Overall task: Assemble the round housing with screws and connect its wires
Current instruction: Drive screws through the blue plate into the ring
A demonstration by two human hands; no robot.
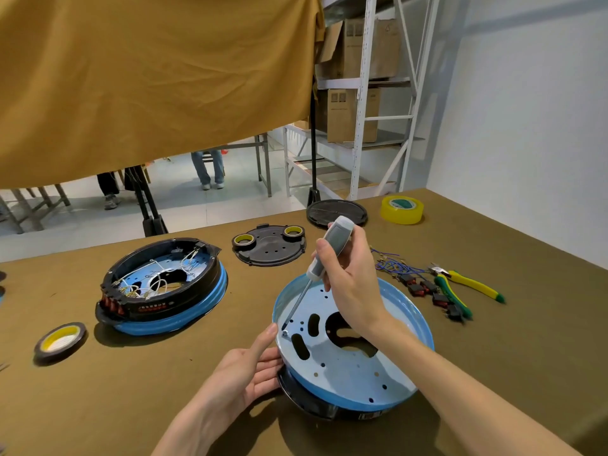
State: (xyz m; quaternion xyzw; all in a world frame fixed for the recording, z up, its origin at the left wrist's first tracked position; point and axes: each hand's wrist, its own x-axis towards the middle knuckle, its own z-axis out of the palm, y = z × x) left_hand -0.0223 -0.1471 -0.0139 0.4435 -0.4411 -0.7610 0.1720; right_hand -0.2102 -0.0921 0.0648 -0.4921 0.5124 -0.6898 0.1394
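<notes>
A round blue housing (404, 386) with a perforated pale inner plate sits on a black base near the table's front. My right hand (348, 274) grips a grey-handled screwdriver (329, 255); its tip is at a small screw (285, 333) on the plate's left edge. My left hand (253, 366) rests against the housing's left rim, thumb up by the screw, fingers fairly straight. A second housing (164, 284), black ring on blue, holds white wires at the left. Blue wires with black-red switches (418, 284) lie to the right.
Green-yellow pliers (467, 287) lie at the right. A black cover plate (269, 246) carries two tape rolls. A black disc (337, 212) and a yellow tape roll (402, 209) sit at the back, a dark tape roll (61, 339) at the left. Mustard cloth hangs beyond the table.
</notes>
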